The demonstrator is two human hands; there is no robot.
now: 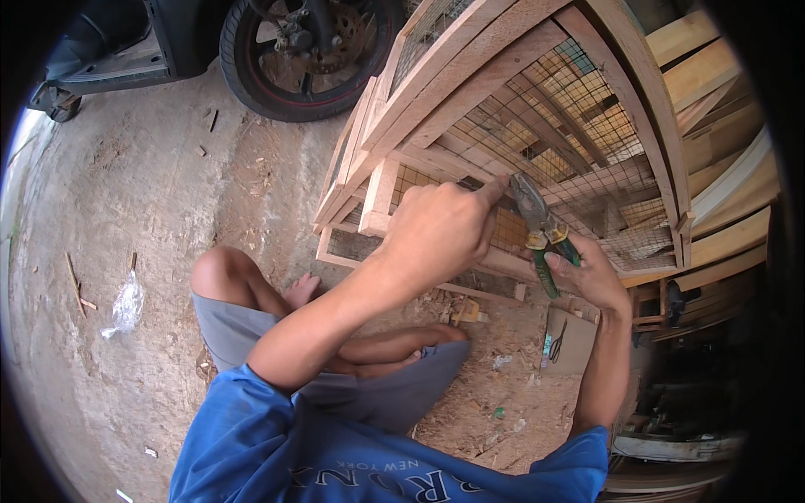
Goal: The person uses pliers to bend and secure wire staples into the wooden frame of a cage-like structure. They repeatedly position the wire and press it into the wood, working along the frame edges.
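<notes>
green grips on the pliers, and the right hand is wrapped around them, nose up toward the wood frame. the left hand is curled over the frame's low side, index finger stretched out to the plier nose. can't tell if it's pinching anything, the knuckles hide that. the frame stands tilted in front of the person, mesh across its openings, planks off to the right, scissors on the ground nearby.

my read: the step in hand is plier work on the mesh edge, bending or trimming wire, though the nose is too small to say if it's biting anything. next move calls for a steady left hand, a firm squeeze, and that fingertip kept clear, imo.
</notes>
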